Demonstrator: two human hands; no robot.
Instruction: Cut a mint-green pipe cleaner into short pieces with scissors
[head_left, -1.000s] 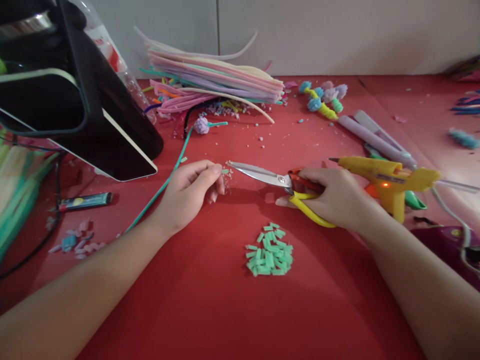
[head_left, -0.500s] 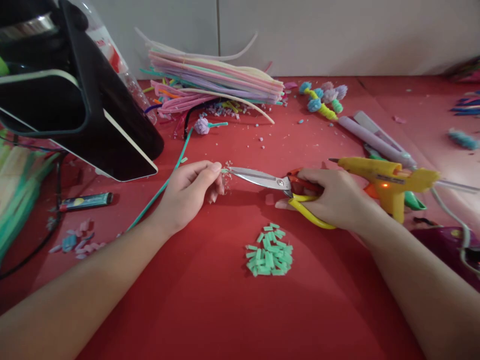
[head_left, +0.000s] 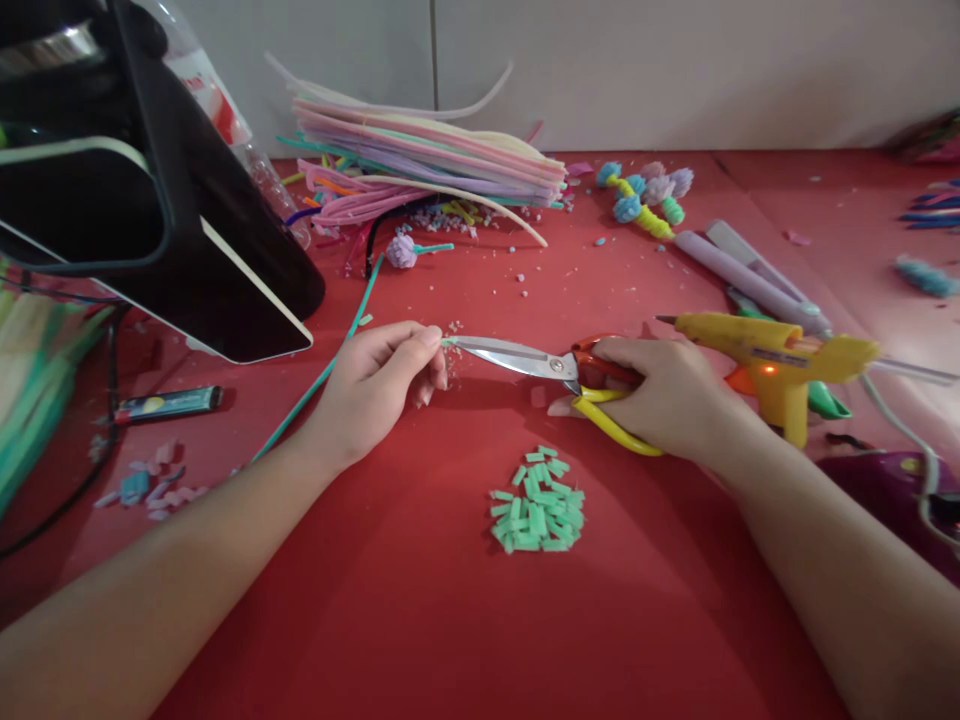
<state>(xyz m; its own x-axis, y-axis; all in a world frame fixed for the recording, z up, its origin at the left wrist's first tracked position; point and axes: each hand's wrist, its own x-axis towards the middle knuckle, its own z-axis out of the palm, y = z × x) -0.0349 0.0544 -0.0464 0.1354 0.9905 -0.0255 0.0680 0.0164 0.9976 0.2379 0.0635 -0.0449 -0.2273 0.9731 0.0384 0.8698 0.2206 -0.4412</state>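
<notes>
The left hand [head_left: 375, 385] pinches a green stem [head_left: 322, 378] mid-surface; the right hand [head_left: 660, 395] grips scissors [head_left: 525, 357], blades nearly closed at its tip. A pile of cut bits [head_left: 538, 500] lies nearer; most of the stem remains uncut.

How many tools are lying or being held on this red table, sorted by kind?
Scissors, held in the right hand: 1
Yellow glue gun: 1
Lighter: 1
Total: 3

The left hand pinches the end of a green pipe cleaner at the scissor tips. The heap of cut green bits is too dense to count.
</notes>
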